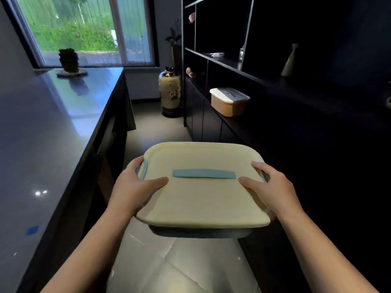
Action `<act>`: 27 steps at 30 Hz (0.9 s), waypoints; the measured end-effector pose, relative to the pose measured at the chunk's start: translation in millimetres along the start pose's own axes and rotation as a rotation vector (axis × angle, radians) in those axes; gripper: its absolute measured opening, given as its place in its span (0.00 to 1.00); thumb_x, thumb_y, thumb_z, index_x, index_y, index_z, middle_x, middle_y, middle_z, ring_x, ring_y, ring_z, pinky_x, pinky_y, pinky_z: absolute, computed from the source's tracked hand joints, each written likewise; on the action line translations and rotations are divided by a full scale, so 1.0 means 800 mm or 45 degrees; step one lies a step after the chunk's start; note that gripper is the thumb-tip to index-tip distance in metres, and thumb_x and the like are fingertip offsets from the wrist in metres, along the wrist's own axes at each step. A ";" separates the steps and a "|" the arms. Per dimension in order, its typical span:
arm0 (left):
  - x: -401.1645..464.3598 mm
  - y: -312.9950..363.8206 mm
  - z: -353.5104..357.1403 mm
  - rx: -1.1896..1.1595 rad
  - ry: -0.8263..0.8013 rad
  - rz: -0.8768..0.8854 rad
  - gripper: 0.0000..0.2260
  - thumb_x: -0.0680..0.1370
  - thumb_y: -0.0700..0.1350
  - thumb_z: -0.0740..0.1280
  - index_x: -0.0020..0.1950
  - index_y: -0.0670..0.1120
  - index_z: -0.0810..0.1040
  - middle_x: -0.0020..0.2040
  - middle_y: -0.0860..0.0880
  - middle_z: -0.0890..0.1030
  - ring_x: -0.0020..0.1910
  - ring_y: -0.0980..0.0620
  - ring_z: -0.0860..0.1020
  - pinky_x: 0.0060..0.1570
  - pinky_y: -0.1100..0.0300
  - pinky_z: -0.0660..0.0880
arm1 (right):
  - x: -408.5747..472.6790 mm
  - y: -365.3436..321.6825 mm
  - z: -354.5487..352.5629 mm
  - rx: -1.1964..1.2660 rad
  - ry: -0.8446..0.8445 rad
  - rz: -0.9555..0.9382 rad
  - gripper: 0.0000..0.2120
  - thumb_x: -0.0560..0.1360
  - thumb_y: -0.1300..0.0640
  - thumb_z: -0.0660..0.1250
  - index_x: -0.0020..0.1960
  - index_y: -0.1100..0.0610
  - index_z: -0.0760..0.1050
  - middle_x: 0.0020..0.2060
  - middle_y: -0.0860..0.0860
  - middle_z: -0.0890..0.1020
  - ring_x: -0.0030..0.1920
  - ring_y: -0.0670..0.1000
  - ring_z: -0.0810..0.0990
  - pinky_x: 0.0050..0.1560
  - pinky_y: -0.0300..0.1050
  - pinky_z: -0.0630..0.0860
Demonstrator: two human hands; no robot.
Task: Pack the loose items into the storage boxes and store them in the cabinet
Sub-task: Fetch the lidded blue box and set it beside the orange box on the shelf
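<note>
A large storage box (203, 197) with a cream lid and a blue-grey handle strip is held in the air above the floor, lid on. My left hand (135, 185) grips its left side at the blue latch, thumb on the lid. My right hand (268, 185) grips the right side the same way. A smaller box (229, 101), tan with a white lid, stands on a shelf of the dark cabinet (275, 85) ahead on the right. What is inside either box is hidden.
A long dark counter (53, 123) runs along the left, with a dark ornament (68, 60) on a plate at its far end. A patterned floor vase (170, 92) stands by the cabinet's far corner. A pale bottle-shaped vase (289, 60) sits on the cabinet shelves. Pale floor runs between.
</note>
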State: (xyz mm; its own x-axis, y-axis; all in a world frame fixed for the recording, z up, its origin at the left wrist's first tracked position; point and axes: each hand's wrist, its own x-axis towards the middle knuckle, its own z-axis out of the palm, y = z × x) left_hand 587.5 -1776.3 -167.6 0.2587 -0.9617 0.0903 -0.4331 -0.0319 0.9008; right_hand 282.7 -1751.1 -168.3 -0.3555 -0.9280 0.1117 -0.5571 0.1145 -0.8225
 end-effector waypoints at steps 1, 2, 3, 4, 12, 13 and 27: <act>0.036 -0.001 0.009 0.015 -0.034 0.026 0.38 0.60 0.52 0.79 0.68 0.57 0.67 0.56 0.53 0.76 0.55 0.51 0.76 0.56 0.49 0.74 | 0.025 -0.002 0.014 0.010 0.032 0.019 0.31 0.63 0.40 0.74 0.65 0.39 0.71 0.60 0.44 0.76 0.57 0.48 0.73 0.54 0.48 0.72; 0.070 -0.001 0.018 0.039 -0.063 0.049 0.38 0.61 0.52 0.78 0.68 0.56 0.67 0.56 0.54 0.75 0.55 0.51 0.75 0.56 0.50 0.74 | 0.049 -0.004 0.026 0.007 0.057 0.040 0.31 0.63 0.41 0.74 0.65 0.39 0.71 0.61 0.44 0.76 0.58 0.49 0.73 0.54 0.49 0.72; 0.102 0.000 0.027 0.060 -0.089 0.072 0.38 0.61 0.52 0.78 0.69 0.55 0.67 0.56 0.55 0.74 0.54 0.53 0.74 0.54 0.53 0.73 | 0.071 -0.007 0.038 0.010 0.080 0.062 0.31 0.63 0.41 0.75 0.65 0.39 0.71 0.61 0.44 0.76 0.59 0.49 0.73 0.54 0.49 0.72; 0.137 0.002 0.037 0.082 -0.119 0.100 0.38 0.62 0.53 0.78 0.69 0.55 0.66 0.55 0.57 0.73 0.53 0.54 0.73 0.52 0.55 0.71 | 0.094 -0.008 0.048 0.022 0.112 0.087 0.31 0.63 0.41 0.75 0.65 0.39 0.71 0.61 0.44 0.76 0.59 0.49 0.73 0.53 0.48 0.71; 0.351 0.038 0.175 0.215 -0.528 0.257 0.39 0.63 0.53 0.77 0.70 0.53 0.65 0.51 0.60 0.68 0.51 0.56 0.68 0.50 0.58 0.66 | 0.248 0.025 0.080 -0.040 0.379 0.331 0.31 0.62 0.39 0.75 0.64 0.40 0.72 0.61 0.45 0.76 0.56 0.47 0.74 0.50 0.45 0.70; 0.372 0.041 0.199 0.212 -0.568 0.272 0.39 0.63 0.53 0.77 0.70 0.53 0.65 0.51 0.59 0.68 0.50 0.57 0.68 0.50 0.59 0.65 | 0.272 0.033 0.079 -0.031 0.411 0.355 0.31 0.61 0.39 0.75 0.63 0.40 0.73 0.61 0.45 0.77 0.55 0.47 0.74 0.49 0.44 0.70; 0.634 0.087 0.495 0.273 -0.951 0.271 0.47 0.64 0.51 0.77 0.76 0.53 0.53 0.72 0.50 0.66 0.69 0.46 0.67 0.63 0.49 0.67 | 0.553 0.115 0.096 -0.062 0.660 0.669 0.29 0.64 0.39 0.73 0.63 0.39 0.72 0.60 0.49 0.78 0.61 0.56 0.74 0.54 0.48 0.71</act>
State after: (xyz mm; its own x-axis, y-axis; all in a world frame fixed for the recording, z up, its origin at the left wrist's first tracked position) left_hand 346.6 -2374.0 -227.6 -0.4607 -0.8787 -0.1254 -0.5843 0.1939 0.7880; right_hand 131.6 -2178.2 -237.2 -0.8868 -0.4612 -0.0308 -0.2443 0.5243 -0.8157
